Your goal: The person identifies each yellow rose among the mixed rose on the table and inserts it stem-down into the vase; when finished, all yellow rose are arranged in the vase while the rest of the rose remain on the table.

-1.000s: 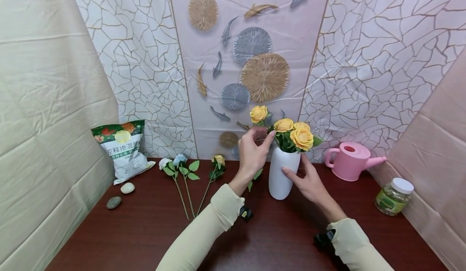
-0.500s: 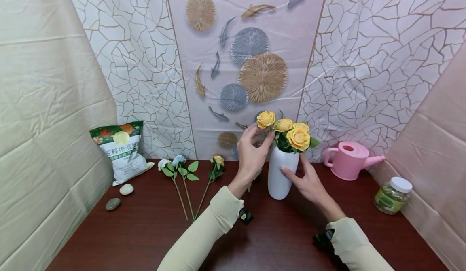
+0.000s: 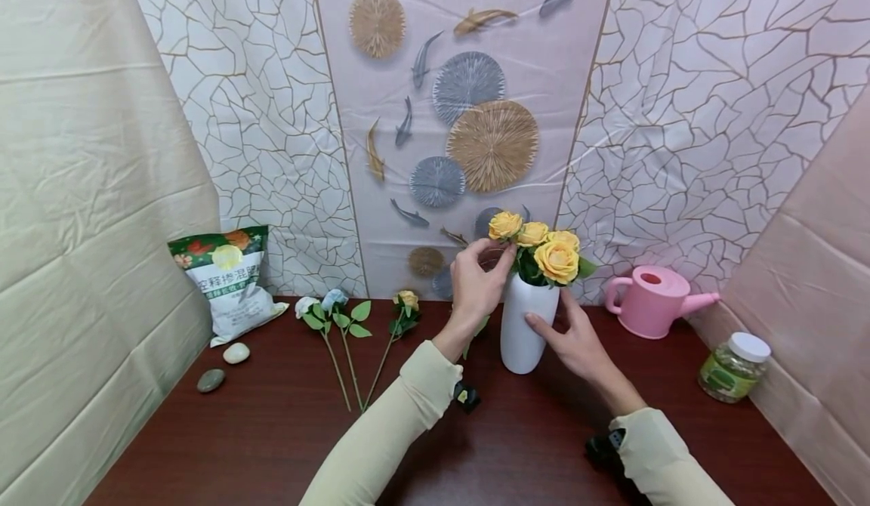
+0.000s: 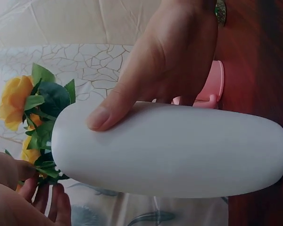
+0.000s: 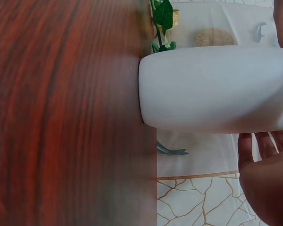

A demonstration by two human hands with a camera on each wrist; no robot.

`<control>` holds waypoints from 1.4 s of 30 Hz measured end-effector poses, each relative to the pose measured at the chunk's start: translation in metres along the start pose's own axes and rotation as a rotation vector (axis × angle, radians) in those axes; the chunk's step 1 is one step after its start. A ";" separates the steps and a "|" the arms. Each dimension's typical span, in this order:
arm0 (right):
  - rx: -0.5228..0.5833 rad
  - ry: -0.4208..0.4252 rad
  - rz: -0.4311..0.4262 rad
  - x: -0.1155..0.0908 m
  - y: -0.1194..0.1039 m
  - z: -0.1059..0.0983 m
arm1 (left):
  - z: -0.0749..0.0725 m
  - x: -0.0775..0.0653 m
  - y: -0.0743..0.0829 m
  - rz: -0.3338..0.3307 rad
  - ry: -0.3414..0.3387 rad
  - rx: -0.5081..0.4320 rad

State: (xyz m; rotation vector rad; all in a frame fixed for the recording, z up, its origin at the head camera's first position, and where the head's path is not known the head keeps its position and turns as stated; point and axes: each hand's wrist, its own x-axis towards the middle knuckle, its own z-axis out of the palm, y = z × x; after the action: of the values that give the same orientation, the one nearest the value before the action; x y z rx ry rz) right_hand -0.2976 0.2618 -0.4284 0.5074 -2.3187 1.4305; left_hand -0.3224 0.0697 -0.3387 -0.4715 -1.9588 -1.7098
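Note:
A white vase (image 3: pixel 525 332) stands upright on the dark red table, with several yellow roses (image 3: pixel 557 260) in its mouth. My right hand (image 3: pixel 581 344) grips the vase from the right side; in the left wrist view its thumb (image 4: pixel 104 117) lies across the front. At the left of the vase mouth, my left hand (image 3: pixel 478 283) pinches a yellow rose (image 3: pixel 505 224) just below its bloom, close against the others. Fingers of the left hand (image 4: pixel 40 200) touch green leaves at the rim in the left wrist view. The stems inside the vase are hidden.
Three loose stems lie left: a white rose (image 3: pixel 306 306), a blue rose (image 3: pixel 334 299) and a yellow rose (image 3: pixel 408 300). Beyond them are two pebbles (image 3: pixel 236 353) and a fertilizer bag (image 3: pixel 234 287). A pink watering can (image 3: pixel 651 306) and a lidded jar (image 3: pixel 734 370) stand right.
My left hand has brought the pinched rose to the right and slightly down, nearer the other roses. The right hand and the vase have stayed nearly still.

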 end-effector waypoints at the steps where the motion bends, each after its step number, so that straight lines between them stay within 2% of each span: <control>1: 0.001 0.001 -0.001 0.000 0.000 0.000 | 0.000 0.000 0.000 -0.017 -0.009 0.004; 7: 0.003 0.000 -0.016 0.000 -0.002 0.000 | 0.000 0.004 -0.001 -0.043 -0.035 0.012; 15: 0.002 0.000 0.008 -0.001 0.000 -0.002 | 0.002 0.007 -0.004 -0.061 -0.082 0.012; 23: 0.001 0.001 -0.023 -0.002 -0.002 -0.001 | 0.008 0.012 -0.003 -0.087 -0.113 0.066; 31: 0.007 -0.003 -0.005 -0.002 -0.002 -0.001 | 0.007 0.011 -0.003 -0.097 -0.142 0.106; 39: 0.004 -0.001 0.009 -0.002 0.002 -0.001 | 0.000 0.005 -0.007 -0.116 -0.175 0.013; 42: 0.002 -0.001 0.012 -0.001 0.002 -0.001 | -0.005 0.004 -0.009 -0.104 -0.179 -0.016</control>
State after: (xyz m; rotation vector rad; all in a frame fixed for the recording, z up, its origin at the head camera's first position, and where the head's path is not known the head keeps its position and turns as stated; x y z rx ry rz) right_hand -0.2974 0.2643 -0.4303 0.4959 -2.3252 1.4391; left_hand -0.3299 0.0627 -0.3433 -0.5547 -2.1301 -1.8031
